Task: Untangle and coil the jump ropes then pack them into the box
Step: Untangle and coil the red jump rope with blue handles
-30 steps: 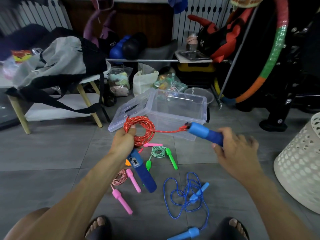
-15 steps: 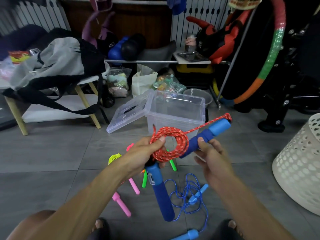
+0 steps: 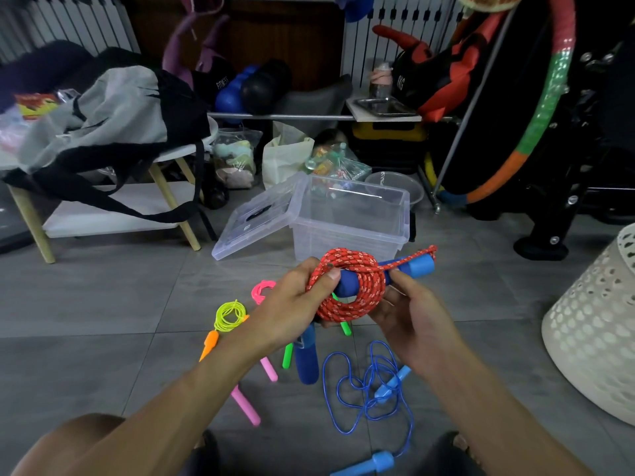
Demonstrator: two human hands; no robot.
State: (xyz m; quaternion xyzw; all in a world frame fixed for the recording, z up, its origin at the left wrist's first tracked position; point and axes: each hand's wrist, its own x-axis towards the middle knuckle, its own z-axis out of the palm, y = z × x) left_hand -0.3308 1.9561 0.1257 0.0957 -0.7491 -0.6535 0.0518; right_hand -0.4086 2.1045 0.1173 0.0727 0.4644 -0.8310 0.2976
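My left hand [image 3: 295,304] grips a coil of red braided jump rope [image 3: 347,286], thumb on top, with one dark blue handle [image 3: 307,359] hanging below it. My right hand [image 3: 412,317] holds the rope's other blue handle [image 3: 409,267], which lies across and through the coil. Behind them on the floor stands the clear plastic box [image 3: 350,231], open, its lid [image 3: 256,221] leaning at its left side. On the tiles below lie a loose blue rope [image 3: 369,389], a coiled yellow rope [image 3: 229,314], pink handles [image 3: 245,407] and green handles [image 3: 288,355].
A white perforated basket [image 3: 594,324] stands at the right. A low white table [image 3: 103,214] with a grey bag [image 3: 103,115] is at the left. Bags, a clear bowl [image 3: 395,190] and a hoop [image 3: 536,115] crowd the back.
My right hand brought the blue handle in from the right and pushed it across and through the red coil. The coil now wraps around that handle.
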